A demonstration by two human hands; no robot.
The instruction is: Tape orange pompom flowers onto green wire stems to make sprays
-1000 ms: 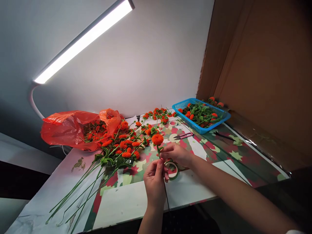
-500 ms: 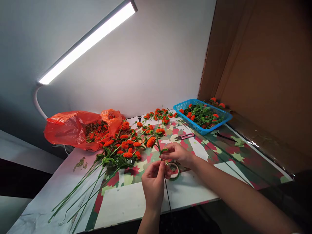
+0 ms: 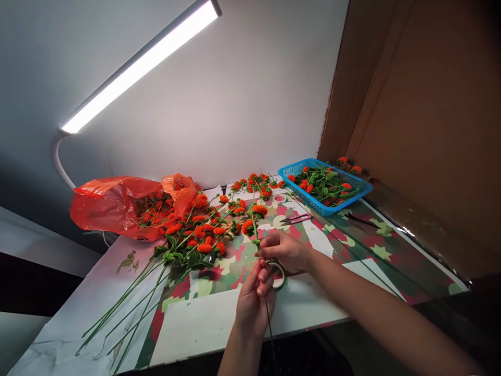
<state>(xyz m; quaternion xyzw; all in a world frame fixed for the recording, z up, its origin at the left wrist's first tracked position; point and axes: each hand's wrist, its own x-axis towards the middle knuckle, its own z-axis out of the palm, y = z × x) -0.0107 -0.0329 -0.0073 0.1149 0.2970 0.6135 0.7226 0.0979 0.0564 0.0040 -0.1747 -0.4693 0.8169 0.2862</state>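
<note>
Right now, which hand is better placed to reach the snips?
Probably the right hand: it is nearer the snips, while the left hand, lower down, holds the flower stem.

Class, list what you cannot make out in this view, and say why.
Head view:
Tape roll: left part hidden by the left hand.
Held stem: lower end lost in darkness near the bottom edge.
Blue basket: floor covered by greenery.
Red bag: deeper contents hidden by its own plastic.
</note>
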